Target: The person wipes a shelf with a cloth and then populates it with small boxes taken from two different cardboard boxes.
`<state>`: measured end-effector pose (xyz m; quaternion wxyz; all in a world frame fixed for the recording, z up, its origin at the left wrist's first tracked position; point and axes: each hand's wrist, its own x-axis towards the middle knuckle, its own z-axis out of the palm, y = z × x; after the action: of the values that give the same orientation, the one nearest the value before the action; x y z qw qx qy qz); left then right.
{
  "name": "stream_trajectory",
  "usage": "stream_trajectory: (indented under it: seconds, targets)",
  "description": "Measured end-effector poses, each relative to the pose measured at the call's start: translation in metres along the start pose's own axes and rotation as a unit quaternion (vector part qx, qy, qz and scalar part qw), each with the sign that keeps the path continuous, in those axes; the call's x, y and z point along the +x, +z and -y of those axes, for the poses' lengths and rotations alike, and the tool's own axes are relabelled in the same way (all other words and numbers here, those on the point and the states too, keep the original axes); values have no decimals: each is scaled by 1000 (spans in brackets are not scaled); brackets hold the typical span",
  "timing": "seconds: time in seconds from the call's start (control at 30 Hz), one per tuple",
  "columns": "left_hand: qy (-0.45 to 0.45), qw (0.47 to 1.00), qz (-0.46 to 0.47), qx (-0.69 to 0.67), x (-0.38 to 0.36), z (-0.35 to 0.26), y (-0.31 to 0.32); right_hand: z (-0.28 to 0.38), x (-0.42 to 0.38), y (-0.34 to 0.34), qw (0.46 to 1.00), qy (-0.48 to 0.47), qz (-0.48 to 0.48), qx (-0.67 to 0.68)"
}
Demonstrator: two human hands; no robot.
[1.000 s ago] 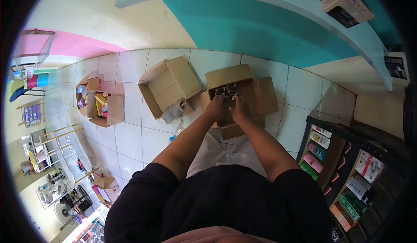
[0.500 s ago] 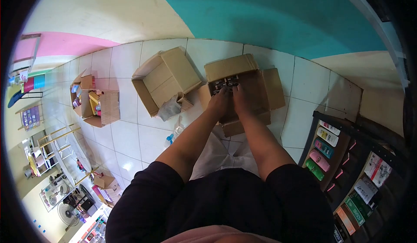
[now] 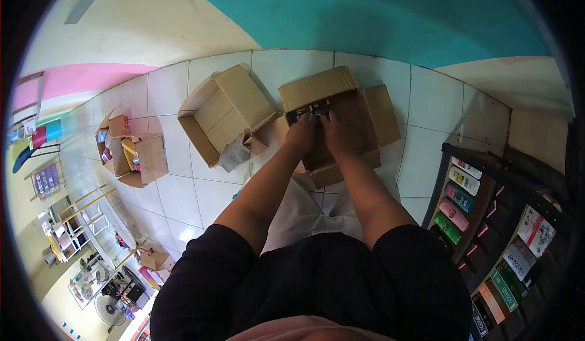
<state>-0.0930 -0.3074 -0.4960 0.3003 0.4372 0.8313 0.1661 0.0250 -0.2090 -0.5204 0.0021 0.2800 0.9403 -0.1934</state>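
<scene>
An opened cardboard box (image 3: 381, 115) stands on the floor in front of me with its flaps folded outward. Against its far left inner side lie several small dark packs (image 3: 318, 107) with pale markings, too small to read. Both hands reach down into this box. My left hand (image 3: 301, 132) has its fingers curled onto the packs. Close beside it on the right, my right hand (image 3: 333, 130) also has bent fingers against them. The fingertips are partly hidden among the packs, and what kind of goods these are does not show.
To the left stands another open cardboard box (image 3: 250, 100), with a crumpled clear plastic bag (image 3: 234, 153) at its near corner. Farther left, a carton (image 3: 149, 158) holds colourful packages. A dark shelf (image 3: 440, 185) with bottles and boxes stands close on my right. A teal wall (image 3: 378, 21) rises behind.
My view has shifted slightly. Both hands stay in the box at the dark packs; the fingers have moved a little among them, and the hands sit slightly farther apart.
</scene>
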Motion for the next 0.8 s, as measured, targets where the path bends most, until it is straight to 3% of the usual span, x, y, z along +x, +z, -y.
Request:
stream_trajectory:
  seconds: [0.1, 0.17, 0.33, 0.37, 0.4, 0.43, 0.5, 0.57, 0.6, 0.67, 0.77, 0.8]
  targets:
    - [-22, 999, 20, 36, 1, -10, -2, 2, -4, 4, 997, 16, -30, 73]
    - [-30, 997, 26, 62, 1, -15, -4, 1, -5, 6, 994, 41, 50, 93]
    - [-8, 997, 12, 75, -3, -23, -9, -4, -24, -11, 983, 55, 20, 176]
    - [8, 997, 7, 81, -4, -24, -13, -9, -25, -17, 980, 31, -3, 197]
    - [98, 994, -22, 51, -4, -11, -6, -12, -27, -35, 976, 32, 6, 215]
    - [189, 981, -49, 20, -5, -9, -7, -13, -32, -57, 972, 34, 13, 232]
    - [241, 962, -48, -122, -12, -35, -34, -15, -45, -130, 968, -16, -11, 251]
    - [205, 972, -28, -115, -42, -125, -107, -19, -58, -237, 953, -61, -3, 296]
    - [233, 968, -29, -90, -51, -151, -131, -18, -63, -279, 954, -66, -24, 291]
    - [271, 960, -39, -55, -61, -203, -187, -13, -72, -355, 942, -44, 27, 333]
    - [301, 943, -59, -130, -85, -298, -274, 1, -86, -461, 924, -51, -28, 377]
    - [360, 924, -82, -99, -92, -325, -304, 2, -90, -492, 928, -61, -35, 367]
